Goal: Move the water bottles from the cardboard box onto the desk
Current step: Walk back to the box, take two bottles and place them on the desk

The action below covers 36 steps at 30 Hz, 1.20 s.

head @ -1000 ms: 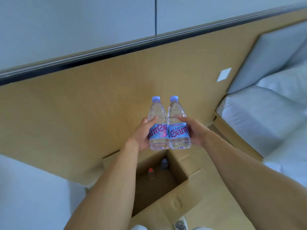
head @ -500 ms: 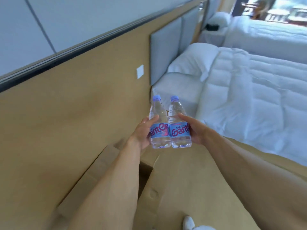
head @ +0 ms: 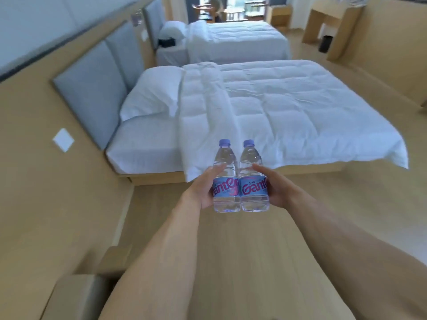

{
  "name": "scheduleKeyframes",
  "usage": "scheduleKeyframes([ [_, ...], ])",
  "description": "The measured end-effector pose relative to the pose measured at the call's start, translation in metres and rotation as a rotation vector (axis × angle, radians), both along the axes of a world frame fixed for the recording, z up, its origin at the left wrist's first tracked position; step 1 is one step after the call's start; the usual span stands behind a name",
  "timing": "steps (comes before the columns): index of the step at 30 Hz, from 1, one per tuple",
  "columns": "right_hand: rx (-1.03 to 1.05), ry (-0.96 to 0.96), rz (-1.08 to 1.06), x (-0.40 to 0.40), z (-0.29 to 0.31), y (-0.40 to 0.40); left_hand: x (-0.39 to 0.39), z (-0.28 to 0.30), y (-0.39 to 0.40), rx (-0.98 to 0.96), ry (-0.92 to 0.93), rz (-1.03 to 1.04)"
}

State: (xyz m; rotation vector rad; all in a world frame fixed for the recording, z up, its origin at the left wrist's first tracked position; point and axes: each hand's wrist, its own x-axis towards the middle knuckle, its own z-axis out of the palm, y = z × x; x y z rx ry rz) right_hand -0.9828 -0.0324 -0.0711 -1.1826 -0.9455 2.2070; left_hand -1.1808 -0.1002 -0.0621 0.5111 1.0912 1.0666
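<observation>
Head view
Left hand [head: 203,188]: curled round the left bottle [head: 226,179] at its label, thumb across the front, arm stretched forward.
Right hand [head: 276,188]: curled round the right bottle [head: 253,179] at its label, thumb on the shoulder above it.
Bottles: both upright, side by side and touching, held in the air above the wood floor [head: 254,262]; clear, with purple caps and blue labels with pink lettering.
Box [head: 76,296]: only a cardboard flap shows at the lower left corner, well apart from the bottles; its inside is out of sight.
Near bed [head: 265,112]: beyond the bottles, white quilt rumpled, one pillow [head: 154,91] at the grey headboard [head: 92,88].
Far bed [head: 233,40]: behind the near one, also white.
Wall [head: 46,181]: tan panel on the left with a white switch plate [head: 63,139].
Desk [head: 330,26]: a light wood piece at the upper right, blurred, well apart from the hands; a dark bin [head: 324,43] stands beneath it.
</observation>
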Motion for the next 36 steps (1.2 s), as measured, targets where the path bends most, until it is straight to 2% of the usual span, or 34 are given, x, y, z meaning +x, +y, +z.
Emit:
scheduleKeyframes([
  [9, -0.04, 0.035, -0.289, 0.221, -0.006, 0.053, 0.207, -0.008, 0.115, -0.048, 0.022, -0.322],
  [17, -0.03, 0.039, -0.535, 0.383, -0.002, 0.06, 0.384, -0.004, 0.177, -0.054, 0.002, -0.577],
  [25, -0.025, -0.004, -0.813, 0.493, 0.001, 0.054, 0.515, -0.007, 0.223, -0.033, 0.066, -0.87],
  [31, -0.018, -0.055, -0.956, 0.56, -0.001, 0.08, 0.595, -0.009, 0.271, -0.035, 0.192, -0.951],
  [36, -0.027, -0.053, -1.051, 0.61, -0.005, 0.132, 0.659, -0.01, 0.336, -0.011, 0.199, -1.015],
])
